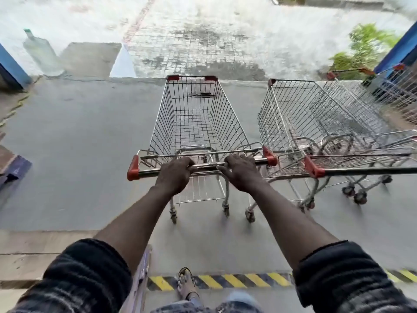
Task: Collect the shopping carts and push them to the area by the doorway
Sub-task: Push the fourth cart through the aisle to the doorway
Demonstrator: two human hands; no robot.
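An empty wire shopping cart point(196, 114) with red corner caps stands straight ahead on the grey concrete. My left hand point(174, 175) grips the left half of its metal handle bar point(207, 165), and my right hand point(242, 171) grips the right half. Close on the right stands a second cart point(300, 116), parallel to mine, with its handle point(370, 170) running off the right edge. More carts point(397, 91) are at the far right, partly cut off.
A step edge point(135, 79) crosses ahead of the carts, with wet paving beyond. A large water bottle point(41, 53) stands far left by a blue post point(13, 71). A plant point(365, 48) grows at the far right. A yellow-black hazard strip point(225, 281) lies by my sandalled foot.
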